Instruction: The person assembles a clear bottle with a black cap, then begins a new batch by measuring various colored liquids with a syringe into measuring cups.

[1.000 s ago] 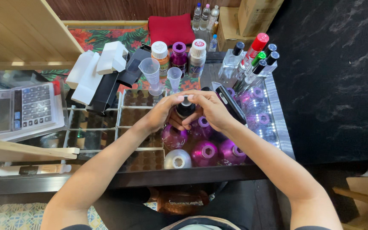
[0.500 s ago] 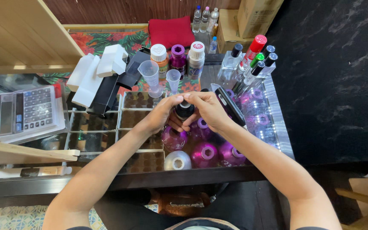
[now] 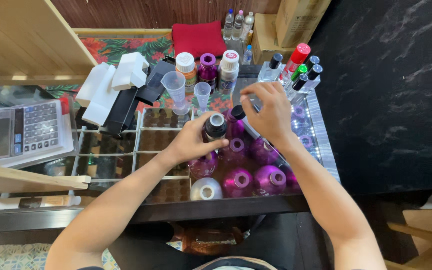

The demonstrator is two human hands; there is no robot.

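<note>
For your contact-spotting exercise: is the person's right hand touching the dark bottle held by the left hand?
Apart. The head view shows the right hand raised beside the dark bottle.

white and black boxes (image 3: pixel 118 92) lie left of the bottles, beside a grey calculator screen (image 3: pixel 2 137)

Left hand (image 3: pixel 188 145) hides most of dark bottle (image 3: pixel 215 127).

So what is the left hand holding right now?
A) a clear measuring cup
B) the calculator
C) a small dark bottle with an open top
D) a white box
C: the left hand wraps a small dark bottle, its round mouth uncapped, above the purple bottles.
</note>
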